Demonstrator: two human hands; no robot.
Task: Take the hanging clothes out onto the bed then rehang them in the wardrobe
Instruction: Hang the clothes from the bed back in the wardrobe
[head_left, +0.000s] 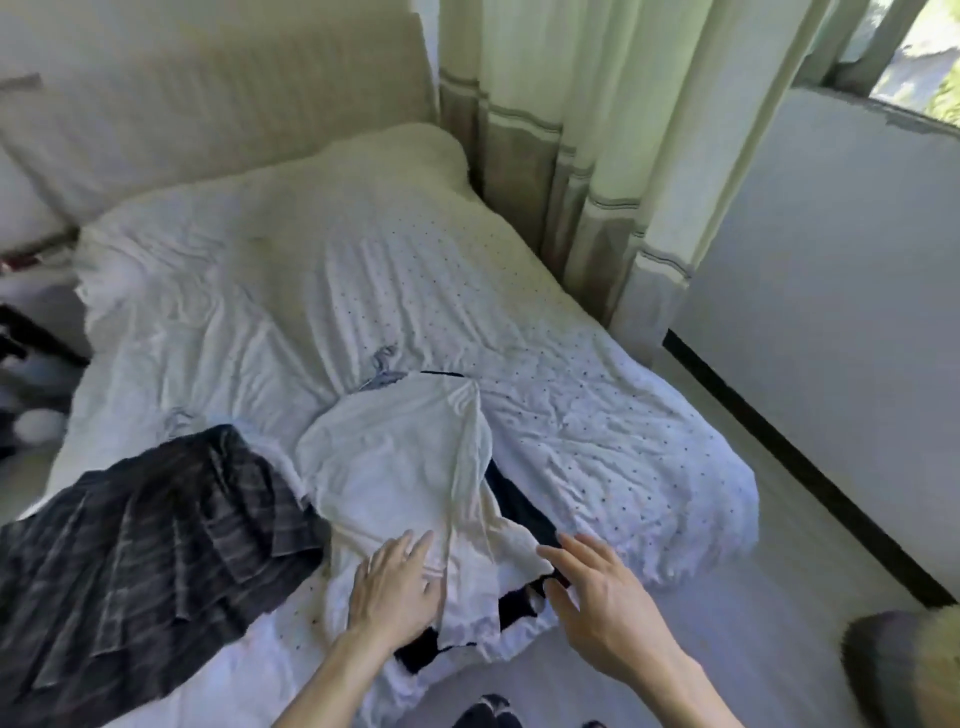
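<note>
Left hand (395, 587) flat and open on the white shirt (405, 467), right hand (597, 608) spread, holding nothing, at its 3 o'clock hem; the shirt lies mid-bed (597, 415), skirt (145, 545) at 9 o'clock: apparently laying-out, with rehanging next calling for a grip on the hanger (382, 371).

The left hand (395, 587) and right hand (597, 608) are bare. The left forearm (332, 675) and right forearm (675, 686) are uncovered as far as they show. Between them lies dark fabric with pale stripes (488, 709); whether it is worn cannot be told.
</note>
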